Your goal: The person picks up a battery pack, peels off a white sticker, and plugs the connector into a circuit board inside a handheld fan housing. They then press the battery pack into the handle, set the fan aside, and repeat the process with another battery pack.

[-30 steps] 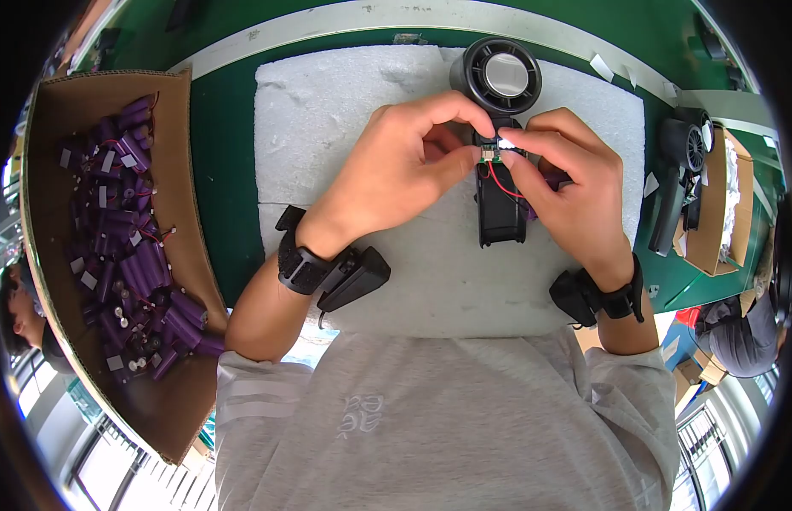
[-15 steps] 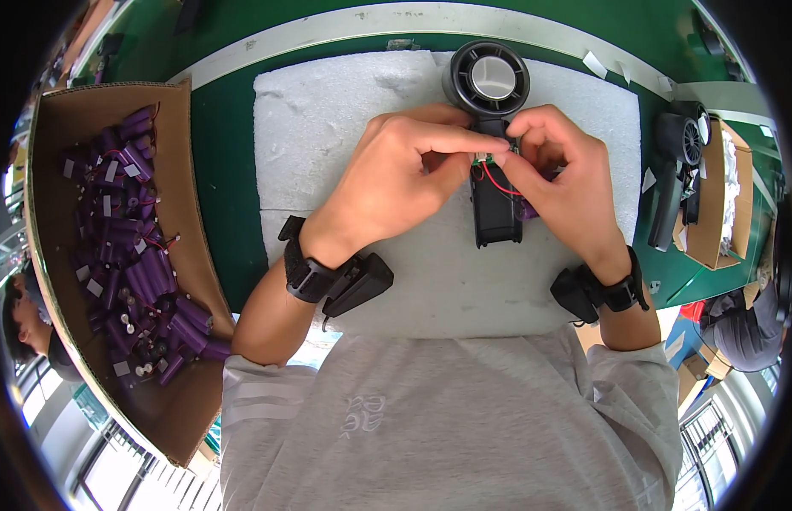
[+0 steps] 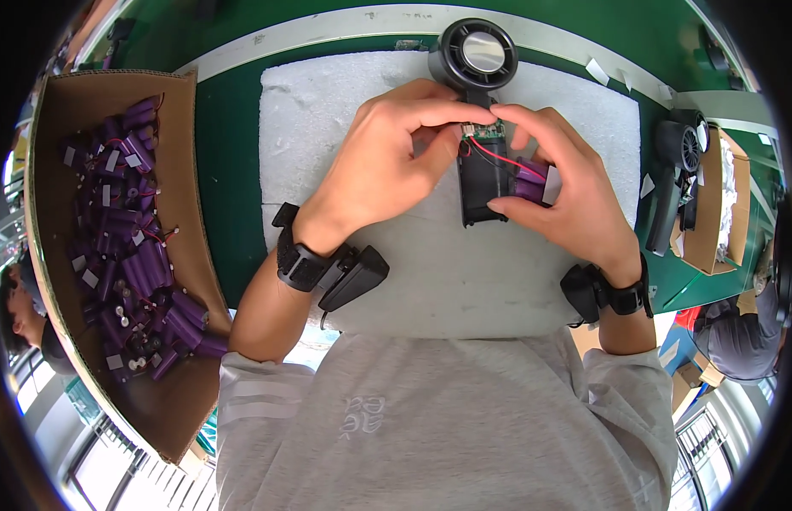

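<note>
Stretching beyond everything else, a green workbench [image 3: 232, 170] bears a white foam sheet [image 3: 319, 119]. A large cardboard box [image 3: 181, 153] stands at nine o'clock, heaped with purple battery cells [image 3: 134, 255]; near three o'clock sits a smaller carton [image 3: 709, 217], with a second black fan [image 3: 665, 213] just beside it.

Over the foam sheet, at about one o'clock, is a black handheld fan [image 3: 479, 189], its round head toward twelve and its handle toward six (the cavity faces up, so the inside shows). The left hand [image 3: 366, 162] enters from eight o'clock, thumb and forefinger pinching the upper handle. The right hand [image 3: 576, 183] enters from four o'clock, thumb and forefinger spread wide; whether its other fingers grip anything, I cannot tell. Within that curve sits a purple battery pack [image 3: 528, 180], at the handle's three o'clock side.

A green circuit board [image 3: 488, 131] lies across the upper handle. From it a red wire [image 3: 511, 157] runs toward four o'clock, to the battery pack. Smallest, a pale connector [image 3: 467, 130] sits at the board's nine o'clock end, near the left thumb.
</note>
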Demonstrator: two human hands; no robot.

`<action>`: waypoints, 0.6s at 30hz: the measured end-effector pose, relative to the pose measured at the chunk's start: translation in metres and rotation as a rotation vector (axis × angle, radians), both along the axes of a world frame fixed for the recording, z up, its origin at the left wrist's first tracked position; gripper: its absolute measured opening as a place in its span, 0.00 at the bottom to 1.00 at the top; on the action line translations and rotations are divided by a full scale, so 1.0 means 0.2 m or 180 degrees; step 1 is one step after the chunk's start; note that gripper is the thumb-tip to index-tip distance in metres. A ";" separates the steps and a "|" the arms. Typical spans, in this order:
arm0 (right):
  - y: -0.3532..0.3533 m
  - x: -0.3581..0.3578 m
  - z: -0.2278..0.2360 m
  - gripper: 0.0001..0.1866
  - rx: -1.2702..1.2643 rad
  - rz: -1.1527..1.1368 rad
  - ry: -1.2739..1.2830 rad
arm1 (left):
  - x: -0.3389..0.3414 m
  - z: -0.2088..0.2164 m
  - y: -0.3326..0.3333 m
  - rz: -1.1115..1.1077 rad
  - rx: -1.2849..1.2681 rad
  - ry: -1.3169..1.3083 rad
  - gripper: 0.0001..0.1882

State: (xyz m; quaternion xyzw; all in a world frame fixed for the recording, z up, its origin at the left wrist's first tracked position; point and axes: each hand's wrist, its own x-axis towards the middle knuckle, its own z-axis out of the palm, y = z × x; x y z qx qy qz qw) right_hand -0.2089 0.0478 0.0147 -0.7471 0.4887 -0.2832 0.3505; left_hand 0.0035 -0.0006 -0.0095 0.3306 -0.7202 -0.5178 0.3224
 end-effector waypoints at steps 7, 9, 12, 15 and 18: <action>0.01 0.00 0.01 0.36 -0.0224 0.0012 0.0172 | 0.00 0.01 0.00 0.0017 0.0012 -0.0022 0.19; 0.01 0.00 0.02 0.35 -0.0200 0.0014 0.0152 | 0.00 0.03 0.00 0.0042 0.0072 -0.0172 0.18; 0.01 -0.01 0.02 0.34 -0.0159 0.0034 0.0112 | -0.01 0.01 0.00 0.0150 0.0080 -0.0149 0.17; 0.01 -0.02 0.02 0.33 -0.0356 0.0018 0.0277 | -0.03 0.00 0.01 0.0350 0.0032 0.0054 0.16; 0.01 -0.02 0.02 0.30 -0.0456 0.0010 0.0477 | -0.04 0.00 0.02 0.0432 0.0238 0.0042 0.15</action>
